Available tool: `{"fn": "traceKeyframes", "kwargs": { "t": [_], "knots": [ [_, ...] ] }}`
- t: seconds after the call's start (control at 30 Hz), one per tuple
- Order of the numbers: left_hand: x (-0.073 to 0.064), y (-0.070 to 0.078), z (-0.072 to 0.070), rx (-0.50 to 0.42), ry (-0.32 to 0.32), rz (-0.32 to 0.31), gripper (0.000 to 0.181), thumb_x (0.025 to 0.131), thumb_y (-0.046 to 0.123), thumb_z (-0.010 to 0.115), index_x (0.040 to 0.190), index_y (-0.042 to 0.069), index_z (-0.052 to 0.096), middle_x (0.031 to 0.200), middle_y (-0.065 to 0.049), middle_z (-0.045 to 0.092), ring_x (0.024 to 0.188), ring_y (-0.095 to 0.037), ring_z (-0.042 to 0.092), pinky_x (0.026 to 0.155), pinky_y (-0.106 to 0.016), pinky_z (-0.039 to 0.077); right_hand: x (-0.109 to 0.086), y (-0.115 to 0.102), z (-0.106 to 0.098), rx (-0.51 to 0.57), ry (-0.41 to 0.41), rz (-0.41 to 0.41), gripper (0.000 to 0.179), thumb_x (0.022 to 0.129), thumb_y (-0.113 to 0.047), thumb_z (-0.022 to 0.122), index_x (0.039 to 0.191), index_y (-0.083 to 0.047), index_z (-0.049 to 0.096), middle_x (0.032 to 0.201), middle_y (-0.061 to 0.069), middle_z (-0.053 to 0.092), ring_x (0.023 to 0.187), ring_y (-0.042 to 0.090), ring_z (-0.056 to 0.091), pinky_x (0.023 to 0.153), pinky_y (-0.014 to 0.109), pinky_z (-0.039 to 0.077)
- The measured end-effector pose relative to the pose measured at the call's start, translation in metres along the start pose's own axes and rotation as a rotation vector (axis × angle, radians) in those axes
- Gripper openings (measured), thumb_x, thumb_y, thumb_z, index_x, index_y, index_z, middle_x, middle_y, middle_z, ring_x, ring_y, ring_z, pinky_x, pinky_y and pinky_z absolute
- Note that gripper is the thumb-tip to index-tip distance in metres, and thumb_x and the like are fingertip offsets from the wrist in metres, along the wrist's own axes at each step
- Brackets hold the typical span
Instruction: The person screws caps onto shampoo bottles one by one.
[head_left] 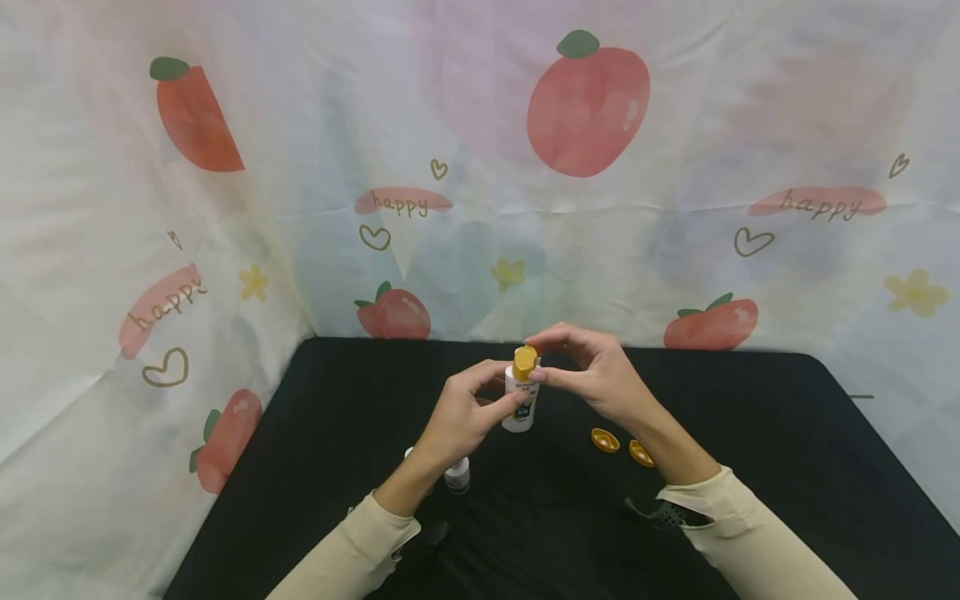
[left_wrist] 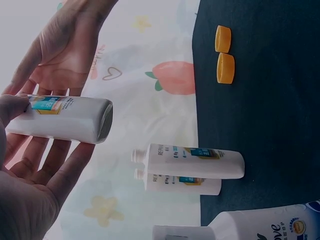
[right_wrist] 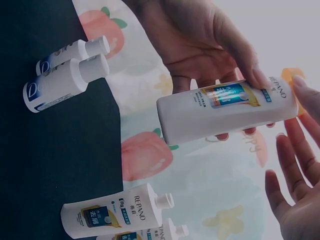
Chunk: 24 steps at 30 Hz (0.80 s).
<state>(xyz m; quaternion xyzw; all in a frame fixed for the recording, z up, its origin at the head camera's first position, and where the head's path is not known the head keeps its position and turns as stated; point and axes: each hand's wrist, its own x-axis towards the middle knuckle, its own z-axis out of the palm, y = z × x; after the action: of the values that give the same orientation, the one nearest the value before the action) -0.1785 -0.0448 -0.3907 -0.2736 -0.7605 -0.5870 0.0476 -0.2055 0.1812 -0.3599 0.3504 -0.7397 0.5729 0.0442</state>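
A white shampoo bottle [head_left: 517, 421] with a blue and gold label is held upright above the black table. My left hand [head_left: 468, 408] grips its body, thumb in front and fingers around the back. At the top, my right hand [head_left: 600, 379] pinches the yellow cap [head_left: 525, 364] between thumb and fingers. The right wrist view shows the same shampoo bottle [right_wrist: 185, 120] with the cap [right_wrist: 294, 82] at its neck, partly covered by the right thumb. The other right fingers spread beside the bottle there. Whether the cap is fully seated I cannot tell.
Two loose yellow caps [head_left: 605, 441] lie near my right forearm. Two similar capless bottles [right_wrist: 112, 212] stand on the table, one partly behind the other. Two white Dove bottles [right_wrist: 65, 85] stand elsewhere on it. A patterned curtain [head_left: 480, 125] rises behind the table.
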Motion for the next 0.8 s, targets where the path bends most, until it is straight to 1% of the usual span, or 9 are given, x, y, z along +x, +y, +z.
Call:
{"fn": "traceKeyframes", "kwargs": {
  "t": [0.1,0.23,0.43,0.67,0.8],
  "knots": [
    [0.0000,-0.0002,0.0003,0.003,-0.003,0.002,0.035,0.094,0.017,0.075,0.128,0.017,0.069,0.115,0.003,0.069,0.102,-0.013,0.066,0.077,-0.029,0.060,0.0001,-0.0006,0.0003,0.005,-0.003,-0.009,0.037,0.088,0.003,0.075,0.123,-0.008,0.069,0.117,0.008,0.066,0.113,0.023,0.064,0.101,0.031,0.051],
    [0.0002,0.0000,0.0004,0.007,-0.001,0.005,0.034,0.094,0.017,0.075,0.128,0.016,0.069,0.114,0.003,0.069,0.101,-0.013,0.066,0.077,-0.029,0.060,-0.0005,-0.0023,0.0002,0.008,-0.003,-0.001,0.035,0.088,0.002,0.076,0.121,-0.009,0.069,0.117,0.008,0.066,0.114,0.023,0.064,0.102,0.031,0.051],
    [0.0003,-0.0008,-0.0003,0.030,0.007,0.002,0.032,0.095,0.018,0.074,0.126,0.014,0.069,0.113,0.001,0.070,0.100,-0.019,0.067,0.078,-0.029,0.059,-0.0009,-0.0024,-0.0036,-0.002,0.017,-0.007,0.026,0.089,0.004,0.075,0.112,-0.007,0.072,0.114,0.009,0.069,0.109,0.022,0.066,0.098,0.029,0.052],
    [0.0004,0.0000,-0.0013,0.039,0.016,-0.010,0.032,0.095,0.019,0.074,0.126,0.015,0.069,0.113,0.001,0.070,0.099,-0.014,0.067,0.078,-0.029,0.059,-0.0016,-0.0021,-0.0073,-0.004,0.018,-0.029,0.022,0.090,0.005,0.073,0.108,-0.006,0.074,0.111,0.012,0.070,0.108,0.022,0.065,0.094,0.030,0.054],
    [0.0003,0.0009,-0.0011,0.030,0.017,-0.008,0.033,0.095,0.020,0.074,0.127,0.014,0.069,0.113,-0.001,0.070,0.101,-0.020,0.068,0.078,-0.029,0.059,-0.0021,-0.0023,-0.0078,-0.029,0.028,-0.026,0.022,0.089,0.004,0.073,0.109,-0.006,0.074,0.109,0.010,0.070,0.106,0.020,0.066,0.093,0.028,0.055]
  ]
}}
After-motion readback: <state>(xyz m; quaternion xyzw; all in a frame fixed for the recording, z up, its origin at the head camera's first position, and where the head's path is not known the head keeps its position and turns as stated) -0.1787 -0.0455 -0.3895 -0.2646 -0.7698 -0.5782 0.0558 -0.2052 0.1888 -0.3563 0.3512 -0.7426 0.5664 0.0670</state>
